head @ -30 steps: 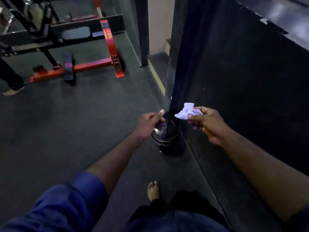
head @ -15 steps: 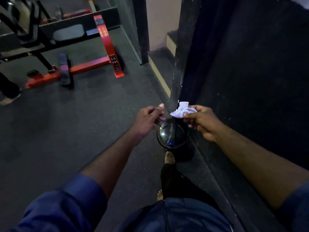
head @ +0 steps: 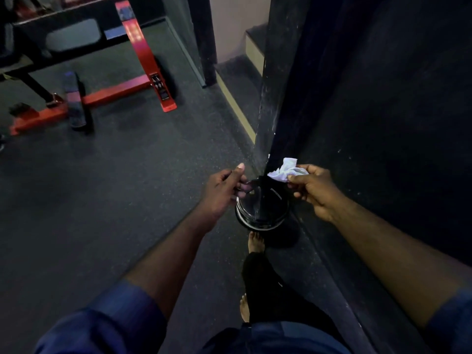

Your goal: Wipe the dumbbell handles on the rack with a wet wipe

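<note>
At the far left stands a red steel frame (head: 143, 54) of a gym machine on the dark rubber floor (head: 115, 187). On its foot there is a small black label (head: 159, 86) with white marks, but the writing is too small to read. Between this frame and me the floor is wide and gives free room.

My left hand (head: 222, 190) is stretched forward and low. Its fingers are curled and grip the upper left edge of a small black bin (head: 263, 213), and the thumb points up. The bin is round and stands on the floor, close against the foot of a dark pillar (head: 275, 98). Just below the bin is my bare foot (head: 255, 242), almost touching it.

The wet wipe (head: 286, 171) is white and crumpled. It is over the right upper edge of the bin, pinched between the thumb and the fingers of my right hand (head: 316, 190). This arm reaches forward along a black wall (head: 383, 149), which runs near it on the right, so there is little room on that side. Behind the pillar a step (head: 252, 47) with a pale edge goes up.
</note>
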Available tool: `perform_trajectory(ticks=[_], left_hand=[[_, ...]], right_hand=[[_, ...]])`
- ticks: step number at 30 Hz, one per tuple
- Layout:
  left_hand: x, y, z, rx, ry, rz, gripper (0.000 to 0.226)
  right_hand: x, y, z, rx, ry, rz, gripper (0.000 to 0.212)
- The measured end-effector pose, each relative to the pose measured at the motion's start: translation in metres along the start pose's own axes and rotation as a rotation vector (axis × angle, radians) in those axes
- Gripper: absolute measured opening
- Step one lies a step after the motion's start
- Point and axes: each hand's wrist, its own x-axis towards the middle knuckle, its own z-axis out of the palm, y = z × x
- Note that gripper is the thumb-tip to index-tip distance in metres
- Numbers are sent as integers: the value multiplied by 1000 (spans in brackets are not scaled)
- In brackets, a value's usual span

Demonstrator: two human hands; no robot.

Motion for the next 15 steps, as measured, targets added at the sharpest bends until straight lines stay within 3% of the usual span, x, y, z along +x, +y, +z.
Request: perform_trajectory(ticks=[10,15], left_hand=[[35,-19,5,2,-16,-93,39],[54,-35,8,23,-22,-152,38]], right_hand=[[38,37,1,-132,38,133,19],[78,70,9,-178,151,210,20]])
